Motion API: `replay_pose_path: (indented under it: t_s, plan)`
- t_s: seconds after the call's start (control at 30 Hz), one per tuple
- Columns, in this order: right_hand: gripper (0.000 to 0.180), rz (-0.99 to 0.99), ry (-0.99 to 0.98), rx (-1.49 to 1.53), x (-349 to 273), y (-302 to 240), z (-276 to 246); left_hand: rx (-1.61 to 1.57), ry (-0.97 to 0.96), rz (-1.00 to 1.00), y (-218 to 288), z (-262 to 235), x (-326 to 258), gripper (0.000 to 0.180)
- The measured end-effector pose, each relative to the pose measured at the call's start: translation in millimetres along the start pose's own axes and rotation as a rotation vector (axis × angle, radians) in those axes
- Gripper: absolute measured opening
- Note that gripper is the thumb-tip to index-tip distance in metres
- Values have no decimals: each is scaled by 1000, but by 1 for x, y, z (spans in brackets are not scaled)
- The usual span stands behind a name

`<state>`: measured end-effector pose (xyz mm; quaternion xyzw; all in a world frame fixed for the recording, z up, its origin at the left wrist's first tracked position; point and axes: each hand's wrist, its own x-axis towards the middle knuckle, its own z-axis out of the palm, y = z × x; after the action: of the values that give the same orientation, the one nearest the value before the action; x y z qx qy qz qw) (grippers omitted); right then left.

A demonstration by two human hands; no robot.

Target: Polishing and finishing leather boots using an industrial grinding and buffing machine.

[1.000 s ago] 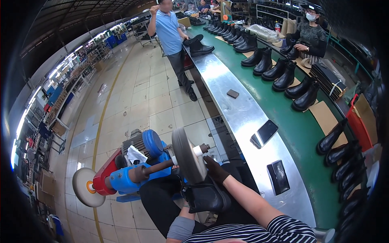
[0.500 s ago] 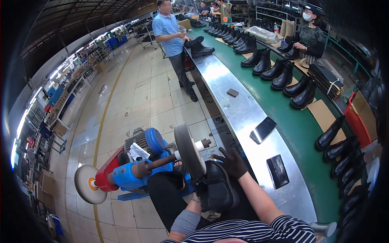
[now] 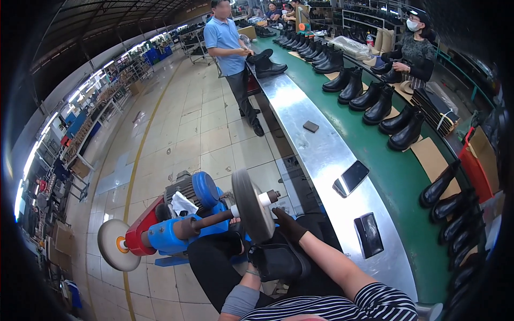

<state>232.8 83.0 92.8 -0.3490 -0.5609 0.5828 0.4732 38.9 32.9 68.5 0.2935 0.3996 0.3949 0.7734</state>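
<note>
A black ankle boot (image 3: 282, 262) is tilted above my lap, its forward part close under the large buffing wheel (image 3: 252, 214). Whether boot and wheel touch, I cannot make out. My right hand (image 3: 292, 228), in a dark glove, lies along the boot's right side, fingers close together and pointing up toward the wheel. On the other side, my left hand (image 3: 255, 263) grips the boot near its shaft; most of its fingers are hidden. The wheel sits on a shaft of the blue and red buffing machine (image 3: 170, 233), which has a second pale wheel (image 3: 119, 244) at its left end.
Beside me runs a metal bench (image 3: 326, 155) with a phone (image 3: 351, 178), a black wallet-like case (image 3: 369, 235) and a small dark block (image 3: 310, 126). Several black boots (image 3: 405, 128) line the green table (image 3: 369, 144). One person (image 3: 227, 53) stands at the bench; another (image 3: 412, 53) handles footwear across the table.
My right hand has moved left and drawn its spread fingers together against the boot. The boot has shifted slightly left and turned under the wheel. The standing person's hands have lowered a little.
</note>
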Motion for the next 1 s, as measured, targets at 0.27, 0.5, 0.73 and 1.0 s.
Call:
replay_pose_path:
  t_s: [0.27,0.5,0.73,1.0]
  plan:
    - [53,206,108,1193,-35,-25,-31,-17,-60,-6,-7,16,13,41]
    - [41,-2,225,408,-9,19,-38,-44,-43,-3,-3,16,19,40]
    - [63,232,255,461,18,88,-19,-68,64,-6,-8,-5,6,40]
    - [78,140,44,269,-21,24,-33,-116,71,0,-30,15,4,40]
